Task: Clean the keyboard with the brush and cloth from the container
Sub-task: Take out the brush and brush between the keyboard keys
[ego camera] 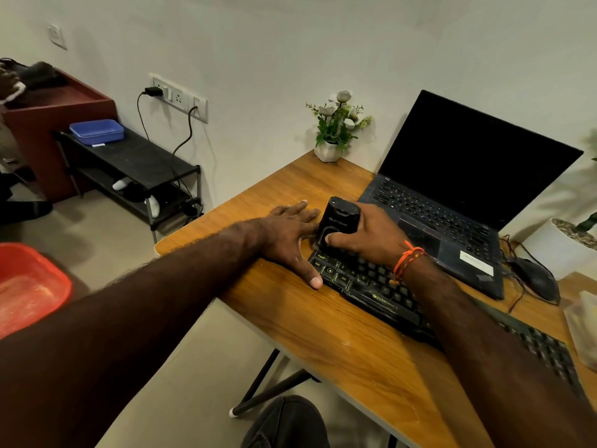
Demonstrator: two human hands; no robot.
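A person's two bare hands work at a wooden tabletop [290,321]. The right hand [365,236] grips a black brush [339,218] upright, fingers [336,239] curled round its body, the thumb tip pressed on its front. The bristle end under those fingers meets the top left corner of a black keyboard [381,292], which lies slantwise across the tabletop and runs back under the right forearm. An orange thread is tied at the right wrist.

The left hand [287,234] lies flat just left of the brush, fingers straight and spread, palm on the wood, thumb tip beside the keyboard's near left corner.

Beyond the right fingers stands an open laptop [452,202] with a dark screen. Right of it lies a black mouse [536,279]. Beyond the left fingers, at the tabletop's far corner, sits a small white potted plant [336,130]. Far left of the hands, a blue container [97,131] rests on a black shelf [135,160] against the wall.
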